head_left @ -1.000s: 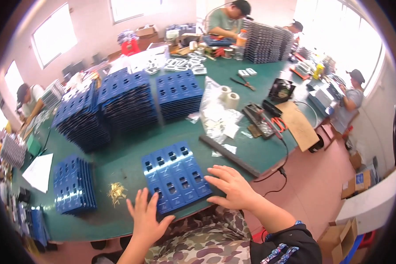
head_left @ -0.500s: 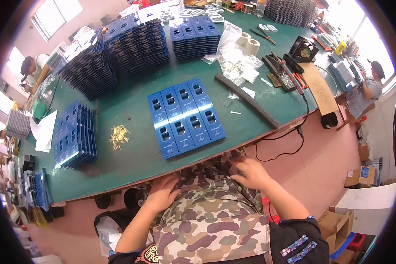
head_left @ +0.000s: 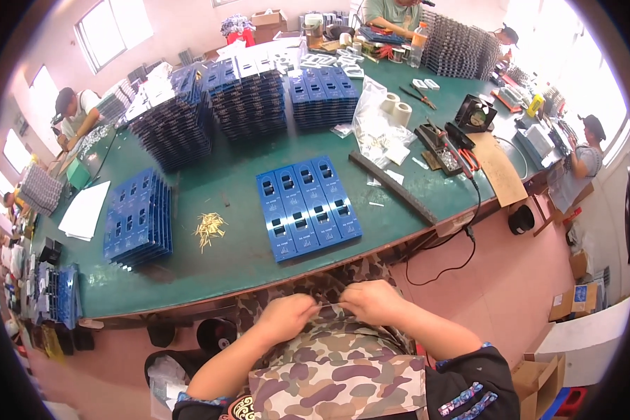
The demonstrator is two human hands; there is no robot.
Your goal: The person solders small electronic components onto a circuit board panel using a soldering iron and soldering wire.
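Over my lap, in front of the bench edge, my left hand (head_left: 287, 316) and my right hand (head_left: 371, 302) are close together, each closed in a pinch. Between the fingertips runs a thin pale line; I cannot make out what it is. A camouflage apron (head_left: 336, 378) covers my lap beneath them. Nearest on the bench lies a blue circuit board panel (head_left: 308, 210) with two rows of black parts, untouched. To its left is a small heap of thin yellowish pins (head_left: 208, 229), and beyond that a leaning stack of blue panels (head_left: 138, 218).
Tall stacks of blue panels (head_left: 248, 105) stand at the back of the green bench (head_left: 224, 150). A dark bar (head_left: 392, 187) lies right of the panel, near a soldering iron (head_left: 462, 155) with its cord, a small fan (head_left: 475, 113) and a plastic bag (head_left: 371, 115). Other people work around.
My hands have come up off the apron, moved toward each other and closed. The view has tilted up, showing more of the far bench and a person there.
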